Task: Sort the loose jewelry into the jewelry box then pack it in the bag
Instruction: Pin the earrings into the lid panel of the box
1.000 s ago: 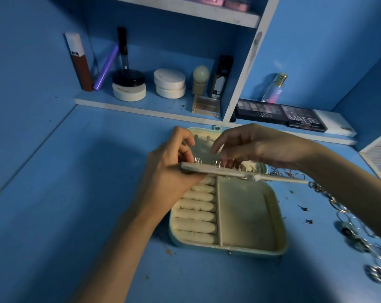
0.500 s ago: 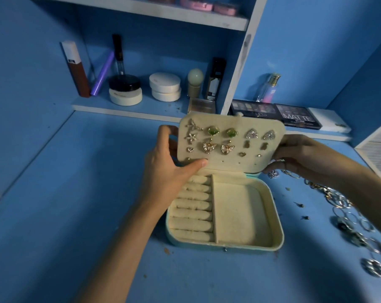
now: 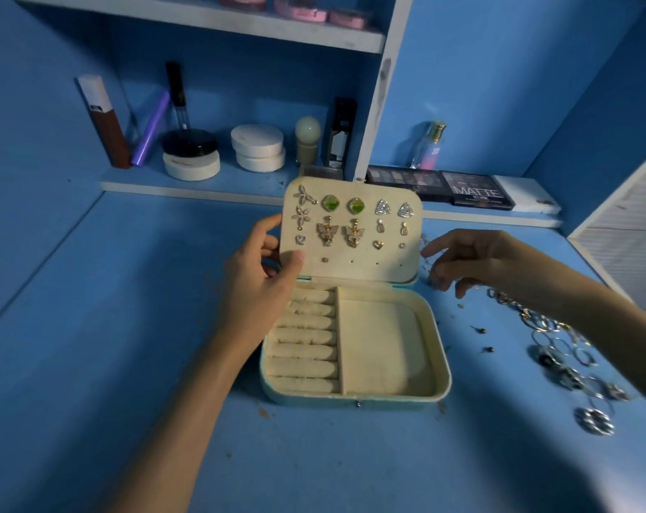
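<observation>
We are listing, on the blue tabletop (image 3: 129, 327): jewelry box (image 3: 351, 399), lying open at centre, ring rolls on its left side. Earring panel (image 3: 351, 268) is standing upright at the box's back edge, carrying rows of earrings. Loose rings and chains (image 3: 558, 349) are lying right of the box, partly under the right forearm, with two small studs (image 3: 479, 330) between. On the shelf behind: white jars (image 3: 258, 148), eyeshadow palettes (image 3: 477, 190), perfume bottle (image 3: 429, 146).

Left hand (image 3: 262, 286) is pinching the panel's left edge, thumb in front. Right hand (image 3: 462, 259) is hovering just beside the panel's right edge, fingers loosely curled and spread, holding nothing. It is blurred, so we cannot tell whether it is touching the panel.
</observation>
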### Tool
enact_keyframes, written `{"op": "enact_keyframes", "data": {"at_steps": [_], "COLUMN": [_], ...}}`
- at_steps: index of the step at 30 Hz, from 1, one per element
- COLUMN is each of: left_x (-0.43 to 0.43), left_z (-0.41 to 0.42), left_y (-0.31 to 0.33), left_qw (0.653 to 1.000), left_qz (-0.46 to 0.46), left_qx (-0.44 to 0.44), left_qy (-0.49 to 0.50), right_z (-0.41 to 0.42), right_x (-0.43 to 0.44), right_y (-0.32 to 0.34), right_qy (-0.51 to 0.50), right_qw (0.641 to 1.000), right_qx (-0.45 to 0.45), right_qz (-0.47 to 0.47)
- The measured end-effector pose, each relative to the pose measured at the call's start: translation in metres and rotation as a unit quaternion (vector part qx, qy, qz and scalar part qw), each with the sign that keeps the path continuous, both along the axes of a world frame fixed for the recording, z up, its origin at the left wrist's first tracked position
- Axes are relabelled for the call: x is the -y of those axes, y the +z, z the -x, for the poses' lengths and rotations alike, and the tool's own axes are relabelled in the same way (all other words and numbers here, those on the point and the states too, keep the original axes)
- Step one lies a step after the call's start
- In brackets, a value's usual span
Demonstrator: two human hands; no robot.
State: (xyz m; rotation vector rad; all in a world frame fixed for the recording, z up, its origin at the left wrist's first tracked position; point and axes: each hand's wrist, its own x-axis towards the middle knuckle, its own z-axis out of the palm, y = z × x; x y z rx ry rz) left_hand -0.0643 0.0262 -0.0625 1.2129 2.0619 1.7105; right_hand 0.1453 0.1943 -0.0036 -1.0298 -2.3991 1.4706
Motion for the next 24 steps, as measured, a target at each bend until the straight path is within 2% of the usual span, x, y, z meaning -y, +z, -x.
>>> {"op": "enact_keyframes", "data": {"at_steps": [4,9,16,24], "left_x": [-0.001,-0.001,-0.001,-0.001], "left_z": [0.0,0.002,0.001,0.002], "left_y": [-0.001,-0.002,-0.001,-0.002], "left_qw": [1.0,1.0,1.0,1.0], "left_qz": [0.003,0.007,0.0,-0.003], "left_qx": [0.006,0.011,0.008,0.022], "left_qy": [0.002,0.009,0.009,0.008], "right_z": [-0.007,-0.014,-0.012,-0.007], "right_x": [0.009,0.024,0.034,0.034], "right_y": [0.007,0.008,0.004,0.005], "right_qy": [0.091,0.204,0.204,0.217], "right_qw": [0.982,0.943,0.914,0.904], "right_qx": [0.1,0.203,0.253,0.265], "right_qz": [-0.131,-0.169,-0.243,-0.257]}}
